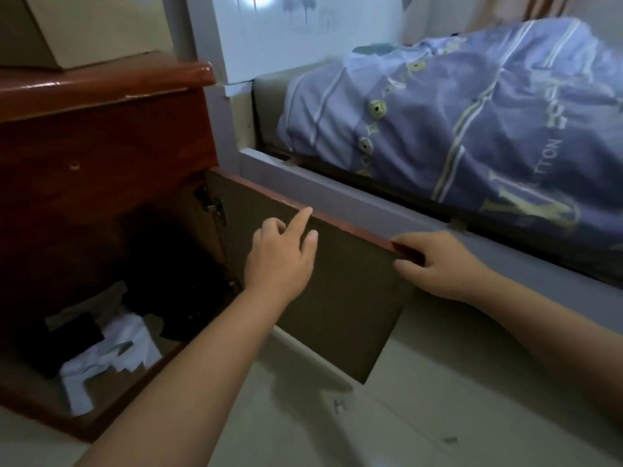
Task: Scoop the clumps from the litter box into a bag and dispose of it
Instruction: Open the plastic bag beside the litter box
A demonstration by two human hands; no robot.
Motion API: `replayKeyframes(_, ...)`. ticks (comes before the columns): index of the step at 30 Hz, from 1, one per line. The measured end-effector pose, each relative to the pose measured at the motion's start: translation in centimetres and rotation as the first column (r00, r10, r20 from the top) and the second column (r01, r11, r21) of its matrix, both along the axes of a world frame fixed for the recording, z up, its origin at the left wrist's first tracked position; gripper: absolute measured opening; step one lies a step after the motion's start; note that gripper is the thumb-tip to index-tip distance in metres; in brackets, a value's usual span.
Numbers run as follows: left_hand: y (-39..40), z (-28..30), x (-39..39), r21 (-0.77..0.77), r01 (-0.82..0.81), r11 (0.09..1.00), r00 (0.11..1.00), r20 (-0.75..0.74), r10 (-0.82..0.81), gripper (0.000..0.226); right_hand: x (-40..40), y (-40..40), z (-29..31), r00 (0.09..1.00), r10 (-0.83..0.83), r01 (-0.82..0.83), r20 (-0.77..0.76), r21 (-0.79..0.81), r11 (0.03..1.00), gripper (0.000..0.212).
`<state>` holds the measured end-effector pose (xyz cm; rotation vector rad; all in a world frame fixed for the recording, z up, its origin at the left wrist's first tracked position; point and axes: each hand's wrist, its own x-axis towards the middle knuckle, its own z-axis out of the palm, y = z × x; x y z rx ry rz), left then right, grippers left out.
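Nearest to us, our two bare forearms reach forward over the pale tiled floor. Our left hand hovers in front of the inner face of the open cabinet door, its index finger stretched toward the door's top edge and the other fingers loosely bent; it holds nothing, and we cannot tell whether the fingertip touches the wood. To its right, our right hand grips the door's upper outer corner, thumb on the inner face and fingers wrapped over the reddish edge.

Left of and below our left hand, the reddish-brown cabinet stands open. Inside its dark compartment lie crumpled white plastic or paper pieces and some dark items we cannot identify. We see no litter box, scoop or clumps anywhere; whether the white pieces include a bag we cannot tell.

Beyond our right hand runs a grey-lilac bed frame rail, just behind the door's top edge. Above it lies a lilac patterned quilt bunched on the mattress. Farther off, above our left hand, a white panel rises at the head of the bed, and a cardboard box sits on the cabinet top.
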<state>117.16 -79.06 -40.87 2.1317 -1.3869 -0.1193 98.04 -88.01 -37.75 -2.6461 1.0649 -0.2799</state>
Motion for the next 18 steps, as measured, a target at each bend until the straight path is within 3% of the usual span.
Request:
replayKeyframes(3,-0.3,0.6,-0.1,0.071,0.032,0.997,0.989,-0.143,-0.022,0.042,-1.5,2.0,0.2,0.978,0.158,-0.2,0.137,0.391,0.899,0.027)
replayKeyframes(7,0.8,1.2,-0.5,0.208,-0.054,0.977,0.996,-0.055,0.067,0.035,-1.7,2.0,-0.8,0.943,0.206,-0.332,0.261,0.713,0.618,0.04)
replayKeyframes(8,1.3,1.4,-0.4,0.233,-0.069,0.97,0.996,-0.043,0.081,0.033,-1.3,1.8,-1.2,0.942,0.233,-0.335,0.242,0.716,0.613,0.036)
replayKeyframes(10,2.6,1.6,-0.2,0.261,-0.094,0.961,0.992,-0.052,0.111,0.028,0.3,1.5,-2.2,0.947,0.299,-0.31,0.117,0.578,0.755,0.028)
replayKeyframes(11,3.5,1.7,0.1,0.252,-0.104,0.962,0.989,-0.079,0.128,0.026,1.4,1.1,-2.7,0.95,0.306,-0.298,0.053,0.433,0.851,0.03)
replayKeyframes(13,5.8,1.9,0.5,0.211,-0.127,0.969,0.972,-0.166,0.164,0.036,4.6,1.1,-3.3,0.948,0.315,-0.316,0.034,0.16,0.935,0.035)
replayKeyframes(15,8.2,2.4,0.5,0.198,-0.182,0.963,0.959,-0.183,0.218,0.046,8.6,2.0,-3.6,0.915,0.389,-0.386,0.105,-0.046,0.921,0.044)
replayKeyframes(18,10.7,2.1,1.0,0.317,-0.33,0.889,0.944,0.1,0.315,0.052,15.0,4.2,-4.0,0.814,0.575,-0.537,0.087,-0.267,0.8,0.048)
